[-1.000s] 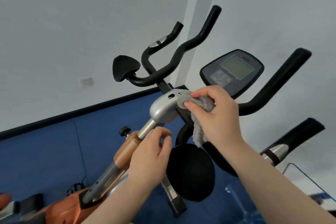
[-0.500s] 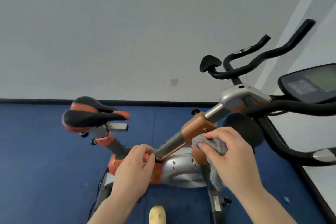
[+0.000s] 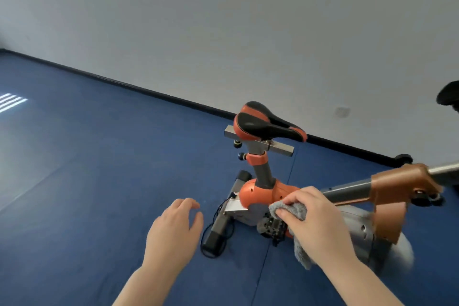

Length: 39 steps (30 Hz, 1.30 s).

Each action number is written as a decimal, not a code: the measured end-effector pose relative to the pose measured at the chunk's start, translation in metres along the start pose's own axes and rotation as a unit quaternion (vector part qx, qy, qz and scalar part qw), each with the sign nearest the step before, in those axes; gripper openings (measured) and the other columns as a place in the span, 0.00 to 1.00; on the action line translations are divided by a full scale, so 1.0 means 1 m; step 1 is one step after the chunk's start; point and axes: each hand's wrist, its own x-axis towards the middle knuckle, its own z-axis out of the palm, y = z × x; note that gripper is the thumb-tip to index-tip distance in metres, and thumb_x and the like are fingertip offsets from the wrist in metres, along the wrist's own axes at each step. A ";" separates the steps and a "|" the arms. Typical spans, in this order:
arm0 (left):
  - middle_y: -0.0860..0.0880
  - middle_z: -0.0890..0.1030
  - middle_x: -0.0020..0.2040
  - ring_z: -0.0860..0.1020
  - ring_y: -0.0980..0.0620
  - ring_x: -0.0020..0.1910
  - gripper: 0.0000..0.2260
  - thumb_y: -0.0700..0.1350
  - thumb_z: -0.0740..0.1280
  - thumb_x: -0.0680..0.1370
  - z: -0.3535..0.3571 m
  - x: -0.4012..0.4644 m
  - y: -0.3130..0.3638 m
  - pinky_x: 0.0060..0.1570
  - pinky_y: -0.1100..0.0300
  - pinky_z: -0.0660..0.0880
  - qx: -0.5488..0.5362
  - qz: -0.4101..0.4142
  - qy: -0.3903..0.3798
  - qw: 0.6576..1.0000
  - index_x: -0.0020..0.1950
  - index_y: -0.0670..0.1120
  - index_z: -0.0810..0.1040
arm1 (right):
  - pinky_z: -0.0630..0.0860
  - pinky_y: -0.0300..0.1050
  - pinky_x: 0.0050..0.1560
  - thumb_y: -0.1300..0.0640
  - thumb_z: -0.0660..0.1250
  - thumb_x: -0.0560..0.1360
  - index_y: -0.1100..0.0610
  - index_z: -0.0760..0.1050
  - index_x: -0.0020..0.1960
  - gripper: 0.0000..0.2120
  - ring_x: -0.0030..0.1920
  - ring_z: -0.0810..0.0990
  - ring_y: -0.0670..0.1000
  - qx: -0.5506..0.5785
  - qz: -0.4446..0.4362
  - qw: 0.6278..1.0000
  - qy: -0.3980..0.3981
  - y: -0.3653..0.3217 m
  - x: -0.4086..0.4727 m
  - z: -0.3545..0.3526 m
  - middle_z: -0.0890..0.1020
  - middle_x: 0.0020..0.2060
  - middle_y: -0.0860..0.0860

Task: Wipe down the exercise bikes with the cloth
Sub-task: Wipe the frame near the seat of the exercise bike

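Going left to right, our left hand (image 3: pixel 175 227) hung free over the dark blue padded floor (image 3: pixel 87 181), its fingers loosely curled and holding nothing, just beside the bike's rear end but touching none of it. Next came the orange and silver exercise bike (image 3: pixel 263 194), standing on that floor near the black skirting at the foot of the pale grey wall (image 3: pixel 223 20). Its black and orange saddle (image 3: pixel 267 123) sat upright on its grey post above the orange body. Our right hand (image 3: pixel 310 218) gripped the fluffy grey cloth (image 3: pixel 289 210), fingers curled over it and pressing it against the orange casing where the slanted grey frame tube (image 3: pixel 347 191) joins the body; a tail of the cloth hung down below the wrist.

We judged the job to be midway on this bike: the cloth was working the lower frame, while the saddle, its post and the silver flywheel cover (image 3: pixel 367 226) showed no contact. How clean any part was, we could not tell.

In the way sat the black pedal (image 3: pixel 272 227) right under the cloth, and a black cable (image 3: pixel 218 243) looped on the floor by the rear stabiliser bar (image 3: pixel 218 228). At the right edge, a dark blurred part of the handlebars (image 3: pixel 448 94) intruded.
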 end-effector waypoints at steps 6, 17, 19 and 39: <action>0.62 0.75 0.55 0.76 0.55 0.48 0.10 0.53 0.57 0.79 -0.061 0.041 -0.094 0.45 0.58 0.74 0.006 0.005 0.005 1.000 0.56 0.56 0.74 | 0.69 0.37 0.37 0.50 0.74 0.68 0.46 0.77 0.40 0.06 0.41 0.75 0.43 -0.007 0.031 0.999 -0.014 -0.087 0.017 0.081 0.76 0.41 0.41; 0.61 0.76 0.56 0.76 0.55 0.50 0.09 0.52 0.58 0.79 -0.098 0.165 -0.147 0.43 0.58 0.73 -0.001 0.063 -0.027 0.998 0.56 0.56 0.75 | 0.67 0.35 0.33 0.47 0.73 0.69 0.46 0.76 0.40 0.07 0.39 0.75 0.44 -0.043 0.075 0.996 0.038 -0.151 0.088 0.133 0.76 0.39 0.42; 0.61 0.76 0.56 0.76 0.55 0.51 0.09 0.53 0.58 0.79 -0.094 0.192 -0.143 0.45 0.57 0.74 -0.006 0.072 -0.029 0.997 0.56 0.56 0.75 | 0.68 0.36 0.35 0.48 0.74 0.69 0.46 0.77 0.41 0.06 0.41 0.75 0.44 -0.034 0.078 0.995 0.043 -0.150 0.114 0.141 0.77 0.41 0.42; 0.62 0.75 0.56 0.76 0.57 0.51 0.10 0.53 0.58 0.78 -0.068 0.511 -0.106 0.46 0.56 0.76 -0.021 0.125 -0.055 0.990 0.56 0.57 0.75 | 0.72 0.40 0.43 0.49 0.74 0.68 0.47 0.79 0.40 0.05 0.43 0.77 0.42 0.023 0.108 0.990 0.090 -0.150 0.406 0.204 0.79 0.39 0.43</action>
